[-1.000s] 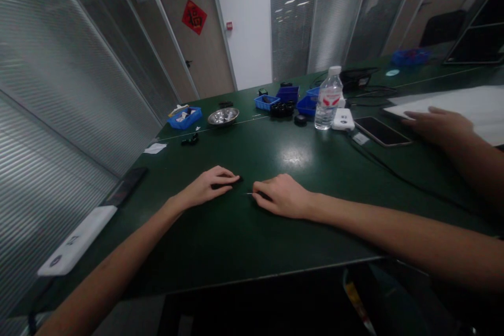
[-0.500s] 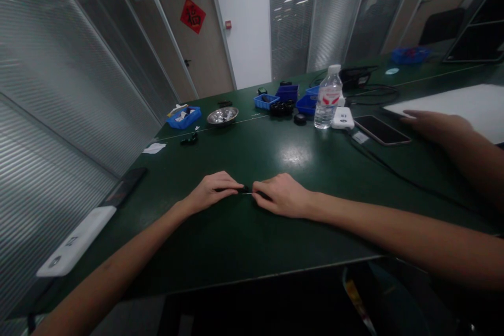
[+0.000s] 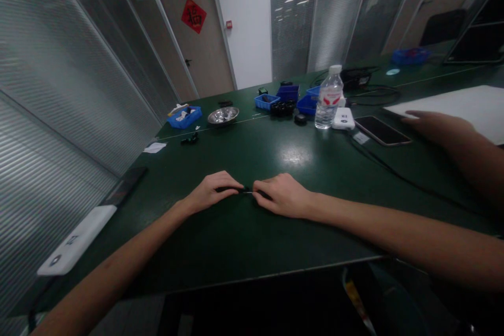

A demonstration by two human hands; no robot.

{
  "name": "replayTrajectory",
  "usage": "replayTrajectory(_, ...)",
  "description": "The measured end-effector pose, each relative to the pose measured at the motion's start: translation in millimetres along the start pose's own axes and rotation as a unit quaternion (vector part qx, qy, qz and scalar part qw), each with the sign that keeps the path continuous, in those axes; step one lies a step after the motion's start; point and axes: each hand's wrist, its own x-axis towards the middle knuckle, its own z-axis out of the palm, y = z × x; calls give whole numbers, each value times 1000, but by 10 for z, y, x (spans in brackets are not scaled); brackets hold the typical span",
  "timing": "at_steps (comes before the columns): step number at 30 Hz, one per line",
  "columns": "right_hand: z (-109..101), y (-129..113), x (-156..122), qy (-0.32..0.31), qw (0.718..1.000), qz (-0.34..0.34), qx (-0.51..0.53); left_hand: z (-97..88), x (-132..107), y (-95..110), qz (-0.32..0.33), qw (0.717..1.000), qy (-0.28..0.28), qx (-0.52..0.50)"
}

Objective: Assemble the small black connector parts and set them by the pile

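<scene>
My left hand (image 3: 212, 190) rests low over the green table (image 3: 220, 247), its thumb and fingertips closed around a small dark piece (image 3: 245, 189). Facing it from the right is my right hand (image 3: 284, 195), with fingers curled in a pinch. A thin, shiny metal shaft (image 3: 248, 192) spans the narrow gap between the hands, just beside the dark piece. It appears to come from the right fingertips, but the rest of it is hidden in that hand. Both things are too small and dark to name exactly.
A water bottle (image 3: 329, 98), a white power bank (image 3: 343, 118) and a phone (image 3: 382, 130) stand to the right. Another person's hand (image 3: 437, 126) lies by a white sheet (image 3: 464, 107). Behind are a metal bowl (image 3: 223, 121) and a blue basket (image 3: 185, 119).
Both hands keep almost the same place. The left finger and thumb have shifted very slightly at the dark piece. The other person's hand stays put.
</scene>
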Motion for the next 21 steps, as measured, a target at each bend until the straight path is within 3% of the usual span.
replayTrajectory(3,-5,-3,1,0,1000,7,6,-16,2,5,-36,998,3,-54)
replayTrajectory(6,-3,0,7,-3,1000,7,12,-61,2,-63,-133,981,34,-140)
replayTrajectory(8,1,5,11,-3,1000,7,11,-97,-1,-157,-208,952,75,-213)
replayTrajectory(11,9,13,11,-1,1000,5,13,-136,-12,-319,-270,885,139,-352)
replayTrajectory(15,15,11,0,4,1000,4,18,-158,-29,-455,-298,806,191,-474)
replayTrajectory(17,18,10,-5,7,1000,3,19,-164,-30,-472,-299,789,200,-498)
replayTrajectory(21,29,18,-5,8,1000,0,13,-171,-16,-453,-295,780,205,-512)
